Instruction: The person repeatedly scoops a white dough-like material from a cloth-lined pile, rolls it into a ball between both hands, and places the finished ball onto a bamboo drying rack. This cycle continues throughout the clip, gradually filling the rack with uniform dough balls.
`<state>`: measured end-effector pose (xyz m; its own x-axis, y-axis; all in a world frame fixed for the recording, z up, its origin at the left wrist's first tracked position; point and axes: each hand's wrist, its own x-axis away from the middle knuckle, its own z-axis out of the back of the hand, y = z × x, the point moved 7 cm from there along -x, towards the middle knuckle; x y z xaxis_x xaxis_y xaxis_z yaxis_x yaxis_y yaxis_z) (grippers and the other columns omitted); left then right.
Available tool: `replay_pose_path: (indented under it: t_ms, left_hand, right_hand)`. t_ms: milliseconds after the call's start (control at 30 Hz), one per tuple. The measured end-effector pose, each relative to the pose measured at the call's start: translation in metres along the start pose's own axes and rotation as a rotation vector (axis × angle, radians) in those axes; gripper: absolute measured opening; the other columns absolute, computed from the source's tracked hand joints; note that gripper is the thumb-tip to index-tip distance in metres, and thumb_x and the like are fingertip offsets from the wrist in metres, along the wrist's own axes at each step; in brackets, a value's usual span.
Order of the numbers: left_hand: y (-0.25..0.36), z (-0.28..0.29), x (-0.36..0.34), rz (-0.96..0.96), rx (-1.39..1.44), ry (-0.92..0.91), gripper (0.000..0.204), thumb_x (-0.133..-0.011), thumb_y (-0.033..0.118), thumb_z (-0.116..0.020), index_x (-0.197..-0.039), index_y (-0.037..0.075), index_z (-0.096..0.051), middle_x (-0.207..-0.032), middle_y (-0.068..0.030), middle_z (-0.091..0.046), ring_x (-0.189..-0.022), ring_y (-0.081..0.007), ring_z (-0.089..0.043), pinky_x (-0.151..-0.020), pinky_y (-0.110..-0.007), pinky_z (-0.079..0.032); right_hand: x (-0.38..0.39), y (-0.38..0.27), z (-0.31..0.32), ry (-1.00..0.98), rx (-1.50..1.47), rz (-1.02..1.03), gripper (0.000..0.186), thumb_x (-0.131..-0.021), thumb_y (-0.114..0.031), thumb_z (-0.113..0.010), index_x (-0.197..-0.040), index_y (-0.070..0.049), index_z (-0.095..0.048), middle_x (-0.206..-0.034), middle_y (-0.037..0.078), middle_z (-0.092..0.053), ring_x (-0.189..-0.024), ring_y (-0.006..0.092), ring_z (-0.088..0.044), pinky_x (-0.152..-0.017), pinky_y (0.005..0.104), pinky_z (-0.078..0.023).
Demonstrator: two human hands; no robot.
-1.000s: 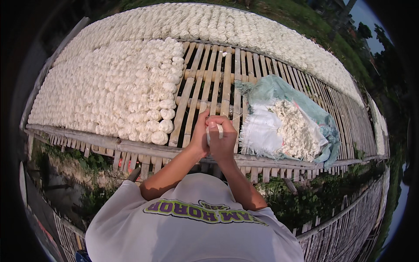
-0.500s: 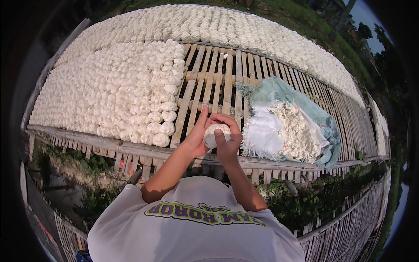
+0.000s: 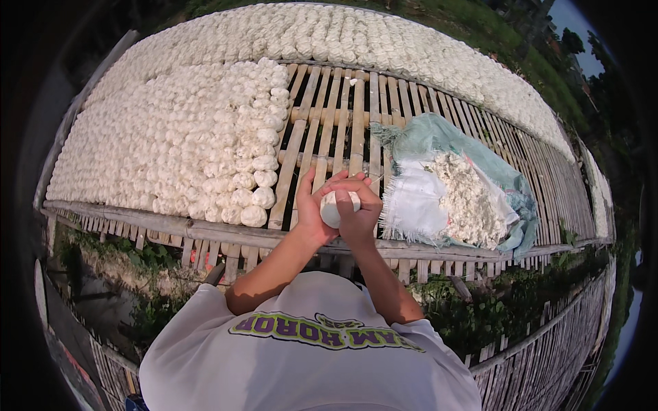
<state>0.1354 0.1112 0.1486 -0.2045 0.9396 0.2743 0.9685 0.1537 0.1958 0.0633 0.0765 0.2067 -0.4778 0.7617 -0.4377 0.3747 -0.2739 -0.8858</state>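
Note:
Between my two hands is a round white ball of doughy, crumbly-looking material [image 3: 332, 213], held over the near edge of the bamboo rack. My left hand [image 3: 310, 214] cups it from the left and below, with its fingers partly hidden. Wrapped around the other side, my right hand [image 3: 363, 214] lays its thumb across the top of the ball. Just right of my hands, a heap of loose white crumbly stuff [image 3: 469, 202] lies on an opened white woven sack [image 3: 413, 209] and a green one [image 3: 439, 130].
Many similar white balls [image 3: 171, 140] stand in tight rows at left, and another long band of them [image 3: 329, 31] runs along the far side. The bamboo slats [image 3: 358, 127] have gaps between them. A pole [image 3: 226, 233] edges the rack's near side, with plants below.
My right fingers have closed farther around the ball, and the hands have turned slightly against each other. The sacks and the rows stay in place.

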Motion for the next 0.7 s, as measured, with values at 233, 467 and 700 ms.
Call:
replay_pose_path:
  t_ms: [233,467,700]
  left_hand:
    - [-0.003,-0.011,0.005,0.151,-0.147,-0.103,0.077,-0.106,0.069,-0.035,-0.144,0.004,-0.050,-0.152,-0.0233,-0.055,-0.143,-0.0386,-0.052,-0.120,-0.054,-0.042]
    - [0.003,0.009,0.004,-0.076,-0.081,0.212,0.066,-0.104,0.059,-0.035,-0.135,0.007,-0.063,-0.140,-0.0164,-0.066,-0.127,-0.0318,-0.063,-0.112,-0.048,-0.049]
    - [-0.006,-0.004,0.007,0.366,-0.152,0.014,0.074,-0.104,0.064,-0.036,-0.142,0.004,-0.059,-0.135,-0.0176,-0.066,-0.128,-0.0320,-0.063,-0.109,-0.049,-0.050]
  right_hand:
    - [0.003,-0.011,0.004,0.111,-0.019,0.223,0.020,-0.101,-0.019,-0.067,-0.109,-0.002,-0.071,-0.107,0.008,-0.074,-0.094,0.0169,-0.069,-0.084,0.0317,-0.054]
    - [-0.004,0.000,0.005,0.039,0.039,-0.094,0.020,-0.101,-0.017,-0.062,-0.104,0.000,-0.072,-0.105,0.010,-0.074,-0.095,0.0166,-0.068,-0.083,0.0314,-0.053]
    - [-0.005,-0.007,-0.001,-0.153,-0.018,0.051,0.025,-0.100,-0.020,-0.066,-0.113,-0.001,-0.073,-0.108,0.011,-0.075,-0.099,0.0184,-0.069,-0.089,0.0337,-0.054]
